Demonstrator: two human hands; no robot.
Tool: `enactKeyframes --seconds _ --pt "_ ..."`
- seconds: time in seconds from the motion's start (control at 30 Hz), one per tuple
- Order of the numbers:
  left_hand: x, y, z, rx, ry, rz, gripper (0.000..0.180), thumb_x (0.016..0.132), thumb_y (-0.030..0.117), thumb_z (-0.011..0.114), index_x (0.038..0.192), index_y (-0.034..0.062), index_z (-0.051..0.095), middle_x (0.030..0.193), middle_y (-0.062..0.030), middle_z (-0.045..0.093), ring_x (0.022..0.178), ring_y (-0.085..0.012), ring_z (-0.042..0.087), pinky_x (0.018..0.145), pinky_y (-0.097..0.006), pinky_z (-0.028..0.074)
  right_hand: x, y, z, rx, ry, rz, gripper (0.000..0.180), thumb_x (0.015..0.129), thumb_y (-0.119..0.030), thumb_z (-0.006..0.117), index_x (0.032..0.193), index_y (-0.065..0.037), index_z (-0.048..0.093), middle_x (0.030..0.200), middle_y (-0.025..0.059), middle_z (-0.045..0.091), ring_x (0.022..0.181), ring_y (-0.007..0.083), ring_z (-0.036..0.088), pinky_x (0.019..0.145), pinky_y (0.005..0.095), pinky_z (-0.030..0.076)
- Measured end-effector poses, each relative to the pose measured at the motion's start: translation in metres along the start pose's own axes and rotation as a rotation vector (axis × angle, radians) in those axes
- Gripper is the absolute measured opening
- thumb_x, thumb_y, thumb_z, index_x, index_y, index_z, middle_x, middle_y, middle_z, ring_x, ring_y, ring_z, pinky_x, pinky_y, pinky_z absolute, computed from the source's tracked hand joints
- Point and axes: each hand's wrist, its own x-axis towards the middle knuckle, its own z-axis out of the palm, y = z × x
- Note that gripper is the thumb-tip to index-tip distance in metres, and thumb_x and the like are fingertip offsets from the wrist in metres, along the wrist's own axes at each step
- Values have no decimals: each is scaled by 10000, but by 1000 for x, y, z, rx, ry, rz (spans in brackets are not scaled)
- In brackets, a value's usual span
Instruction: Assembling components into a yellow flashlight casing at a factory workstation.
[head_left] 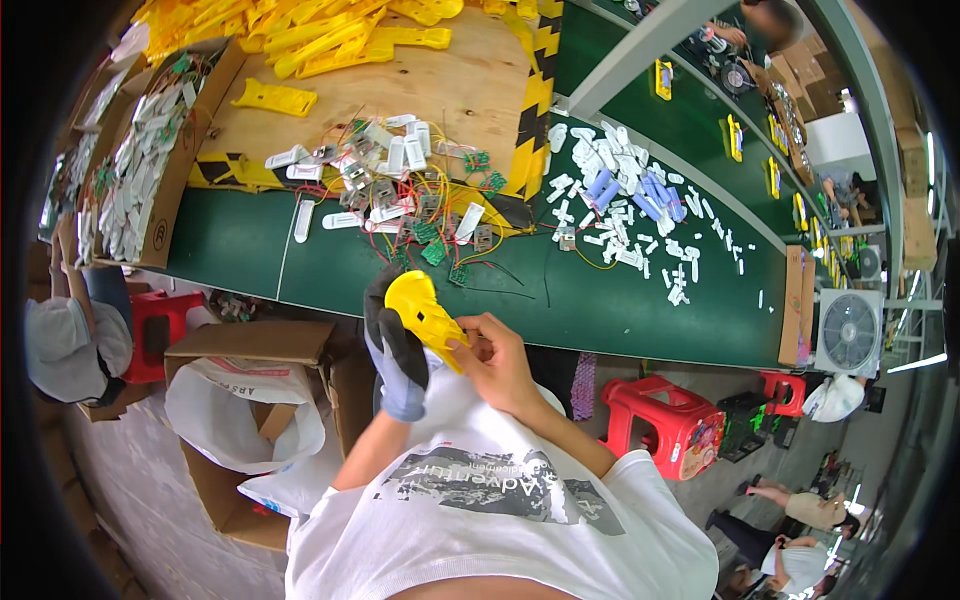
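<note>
A yellow plastic shell is held up in front of me, just off the table's near edge. My left hand, in a grey and black glove, wraps round its left side. My bare right hand pinches its lower right end; whether a small part sits between those fingertips I cannot make out. Just beyond lies a tangled heap of green circuit boards, red and black wires and white plastic cases.
Yellow shells pile up on the plywood at the back. A box of white parts stands left; small white pieces and purple cylinders lie right. A lined carton and red stool flank me. Other people sit nearby.
</note>
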Motion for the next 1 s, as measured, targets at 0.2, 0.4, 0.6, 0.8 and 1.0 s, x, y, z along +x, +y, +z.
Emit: enactKeyframes --seconds 0.2,0.4,0.6,0.8,1.0 --pt "-26 -4 -16 106 -221 -21 644 962 329 498 1443 -24 256 1302 -124 472 1107 -211 515 966 -315 407 19 -17 4 250 -114 372 92 894 -41 622 959 17 590 661 -15 537 524 32 502 450 203 384" --pt "-41 2 -36 -50 -68 -418 386 1004 254 439 1292 -2 436 1099 -122 616 837 -180 648 715 -318 550 68 -43 -45 -194 -355 3 199 866 -131 684 1003 7 640 760 34 650 653 100 613 576 269 494" --pt "-30 2 -38 -327 -35 -399 434 989 363 455 1280 44 428 1026 -131 627 765 -208 648 651 -335 544 148 -39 -62 -961 -2 -226 264 806 -217 727 973 -42 619 862 114 647 800 292 649 694 387 520" --pt "-24 -2 -24 -162 85 -270 460 971 158 489 1392 77 323 1155 -143 588 891 -272 650 780 -389 549 131 -48 -84 -763 -68 -548 178 796 -102 720 926 -42 614 824 76 636 741 261 642 643 348 513" --pt "-18 -27 -25 36 181 -104 456 1002 108 481 1429 88 322 1317 -42 472 1154 -136 498 989 -301 396 50 -33 -123 -529 404 -1138 300 723 -10 798 942 -37 594 781 59 599 690 236 638 585 347 554"
